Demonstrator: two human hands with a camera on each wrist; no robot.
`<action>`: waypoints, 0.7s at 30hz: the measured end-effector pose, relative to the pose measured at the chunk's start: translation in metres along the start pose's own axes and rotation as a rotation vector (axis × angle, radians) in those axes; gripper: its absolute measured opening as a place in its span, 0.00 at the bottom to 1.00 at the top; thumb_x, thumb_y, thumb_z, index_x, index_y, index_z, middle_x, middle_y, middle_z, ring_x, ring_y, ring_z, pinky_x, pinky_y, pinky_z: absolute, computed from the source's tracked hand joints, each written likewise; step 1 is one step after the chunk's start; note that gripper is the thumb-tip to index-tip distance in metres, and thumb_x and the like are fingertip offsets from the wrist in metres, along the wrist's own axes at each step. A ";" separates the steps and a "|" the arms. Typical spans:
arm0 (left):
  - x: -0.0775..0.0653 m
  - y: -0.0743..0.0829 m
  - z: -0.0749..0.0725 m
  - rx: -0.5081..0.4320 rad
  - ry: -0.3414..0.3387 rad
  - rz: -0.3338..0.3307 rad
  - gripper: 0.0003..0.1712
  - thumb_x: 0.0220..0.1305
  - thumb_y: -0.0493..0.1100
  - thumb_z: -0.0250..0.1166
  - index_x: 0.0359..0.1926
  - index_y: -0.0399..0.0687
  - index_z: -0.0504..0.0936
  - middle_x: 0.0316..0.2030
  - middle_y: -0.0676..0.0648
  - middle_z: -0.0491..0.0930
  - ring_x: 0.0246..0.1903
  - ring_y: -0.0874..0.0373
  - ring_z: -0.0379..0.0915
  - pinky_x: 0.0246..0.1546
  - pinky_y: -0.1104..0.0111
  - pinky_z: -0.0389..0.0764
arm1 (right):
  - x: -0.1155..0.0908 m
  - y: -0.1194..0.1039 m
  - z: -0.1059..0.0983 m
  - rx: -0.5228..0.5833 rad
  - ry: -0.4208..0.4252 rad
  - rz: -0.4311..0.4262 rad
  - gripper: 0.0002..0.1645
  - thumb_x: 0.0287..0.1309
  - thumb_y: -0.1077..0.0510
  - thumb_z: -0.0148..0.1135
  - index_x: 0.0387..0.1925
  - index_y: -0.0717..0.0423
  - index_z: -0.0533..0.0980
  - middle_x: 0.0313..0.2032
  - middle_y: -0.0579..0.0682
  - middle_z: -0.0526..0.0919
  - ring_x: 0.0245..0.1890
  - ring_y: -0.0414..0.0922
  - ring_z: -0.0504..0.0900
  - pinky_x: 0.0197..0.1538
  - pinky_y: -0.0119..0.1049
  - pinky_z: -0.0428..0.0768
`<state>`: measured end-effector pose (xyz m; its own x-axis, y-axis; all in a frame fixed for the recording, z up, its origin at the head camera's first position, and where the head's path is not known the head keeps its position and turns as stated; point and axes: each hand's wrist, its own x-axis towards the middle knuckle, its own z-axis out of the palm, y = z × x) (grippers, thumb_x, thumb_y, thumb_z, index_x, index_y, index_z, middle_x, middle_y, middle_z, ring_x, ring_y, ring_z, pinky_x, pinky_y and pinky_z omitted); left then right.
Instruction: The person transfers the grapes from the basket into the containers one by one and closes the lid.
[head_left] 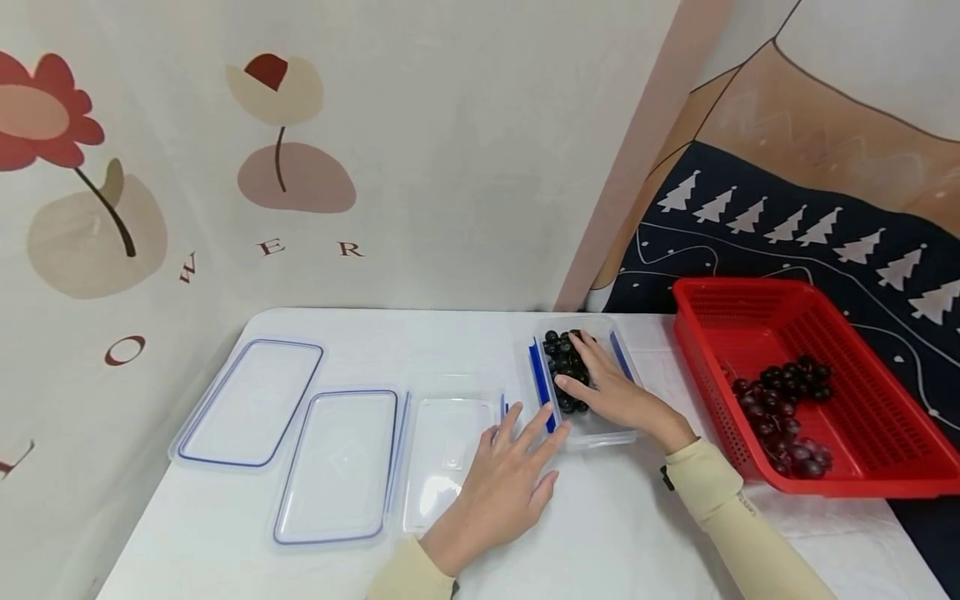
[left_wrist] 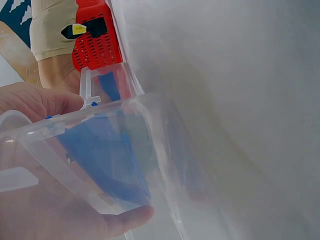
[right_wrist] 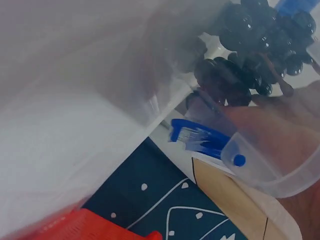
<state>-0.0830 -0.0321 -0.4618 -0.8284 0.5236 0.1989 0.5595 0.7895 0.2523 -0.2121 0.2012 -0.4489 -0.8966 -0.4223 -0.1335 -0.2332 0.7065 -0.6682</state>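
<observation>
A clear plastic container [head_left: 600,437] with blue side clips stands toward the back of the table, holding a bunch of dark grapes [head_left: 564,400]. My right hand [head_left: 611,392] reaches into it, fingers spread and resting on the grapes. In the right wrist view, the grapes [right_wrist: 280,40] and a stem lie by the fingers, partly behind the clear wall. My left hand [head_left: 502,479] has its fingers extended toward the container's near left side, fingertips at or near the blue clip [head_left: 542,387]. Through clear plastic [left_wrist: 160,135], the left wrist view shows a thumb and part of the palm.
A red basket [head_left: 693,367] at the right holds more dark grapes [head_left: 780,408]. Left of my hands lie another clear container [head_left: 420,492] and two clear lids with blue seals, one at the far left [head_left: 247,400] and one nearer [head_left: 337,467]. A printed wall covering rises behind.
</observation>
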 end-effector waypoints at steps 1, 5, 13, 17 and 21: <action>0.000 0.000 0.000 -0.003 0.001 0.000 0.35 0.83 0.54 0.60 0.85 0.58 0.66 0.85 0.46 0.58 0.80 0.31 0.55 0.65 0.37 0.74 | 0.000 0.000 -0.001 0.007 -0.007 0.002 0.57 0.79 0.30 0.54 0.90 0.49 0.40 0.87 0.60 0.32 0.84 0.69 0.33 0.70 0.85 0.46; -0.001 -0.001 0.000 -0.007 0.000 -0.002 0.36 0.83 0.54 0.60 0.85 0.59 0.66 0.85 0.46 0.58 0.80 0.31 0.54 0.66 0.37 0.74 | 0.004 -0.001 -0.001 0.023 -0.014 0.012 0.56 0.80 0.32 0.56 0.90 0.49 0.41 0.87 0.61 0.32 0.84 0.71 0.35 0.71 0.84 0.49; -0.001 -0.002 -0.001 0.001 0.015 0.001 0.36 0.82 0.54 0.61 0.85 0.59 0.66 0.84 0.46 0.59 0.80 0.32 0.55 0.65 0.38 0.74 | 0.014 -0.001 0.010 -0.049 0.046 0.052 0.55 0.79 0.27 0.51 0.91 0.42 0.42 0.87 0.60 0.33 0.83 0.75 0.40 0.69 0.86 0.49; -0.002 -0.001 -0.001 0.004 0.015 -0.001 0.36 0.82 0.54 0.61 0.85 0.59 0.67 0.84 0.46 0.60 0.80 0.32 0.55 0.65 0.39 0.74 | 0.014 0.001 0.013 -0.082 0.073 0.043 0.54 0.79 0.26 0.49 0.91 0.41 0.42 0.88 0.59 0.34 0.83 0.73 0.40 0.70 0.86 0.47; -0.002 -0.001 -0.002 -0.011 0.007 0.003 0.35 0.82 0.54 0.61 0.85 0.59 0.66 0.84 0.46 0.60 0.80 0.32 0.55 0.65 0.38 0.74 | 0.010 0.000 0.014 -0.163 0.135 -0.007 0.54 0.80 0.28 0.51 0.91 0.43 0.43 0.88 0.57 0.35 0.85 0.68 0.33 0.73 0.83 0.40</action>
<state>-0.0820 -0.0341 -0.4604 -0.8264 0.5239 0.2064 0.5625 0.7841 0.2622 -0.2158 0.1887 -0.4602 -0.9345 -0.3552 -0.0228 -0.2875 0.7912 -0.5398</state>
